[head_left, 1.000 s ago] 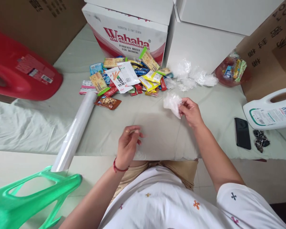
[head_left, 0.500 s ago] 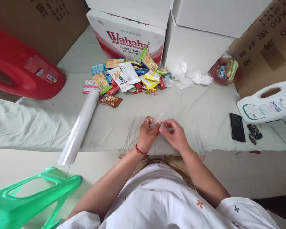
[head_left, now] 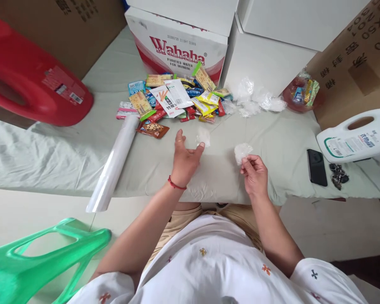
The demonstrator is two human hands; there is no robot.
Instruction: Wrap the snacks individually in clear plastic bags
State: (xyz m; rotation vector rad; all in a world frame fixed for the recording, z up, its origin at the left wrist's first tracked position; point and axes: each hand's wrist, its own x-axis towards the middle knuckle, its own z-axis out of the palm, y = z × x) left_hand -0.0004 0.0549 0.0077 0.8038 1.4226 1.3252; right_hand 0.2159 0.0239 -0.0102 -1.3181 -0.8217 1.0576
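Observation:
My left hand [head_left: 184,162] is open, its thumb and fingers spread above the pale green sheet [head_left: 221,181]. Just past its thumb tip is a small crumpled piece of transparent plastic film [head_left: 204,137]; whether the two touch I cannot tell. Between thumb and fingers, my right hand [head_left: 256,176] pinches a crumpled transparent plastic bag [head_left: 241,153]. Farther back lies a pile of small wrapped snacks [head_left: 171,99], with a brown cookie packet [head_left: 152,129] nearest to my left hand. Several crumpled transparent plastic bags [head_left: 250,99] lie to the right of the pile.
A plastic film roll [head_left: 114,164] lies at left, overhanging the front edge. Red jug [head_left: 50,80], Wahaha carton [head_left: 179,46] and white boxes [head_left: 266,59] stand behind. At right are a red bowl [head_left: 289,101], white bottle [head_left: 351,137], phone [head_left: 317,167] and keys [head_left: 338,175]. Green stool [head_left: 44,261] below.
My hands, together at the crumpled plastic before, have moved apart. The left has opened and gone left; the right has gone right, holding a plastic bag. The view has shifted slightly.

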